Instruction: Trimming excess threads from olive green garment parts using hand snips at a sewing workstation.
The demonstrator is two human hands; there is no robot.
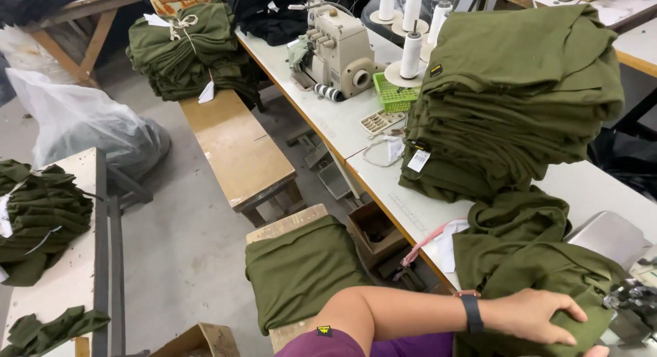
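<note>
The left hand (537, 316), a dark band at its wrist, lies flat with fingers spread on crumpled olive cloth (527, 261) at the counter's (383, 193) near edge, pressing rather than gripping. A fingertip at the bottom edge may be the right hand; its state cannot be told. Right of the cloth, a sewing machine (619, 261) is cut off by the frame. Below the counter's edge an open cardboard box (373, 230) sits on the floor, its contents too dark to make out. Farther along the counter a tall stack (513, 90) of folded olive cloth rises, hiding part of a green basket (391, 95). Beyond stand thread cones (411, 52) and a beige overlock machine (339, 52).
</note>
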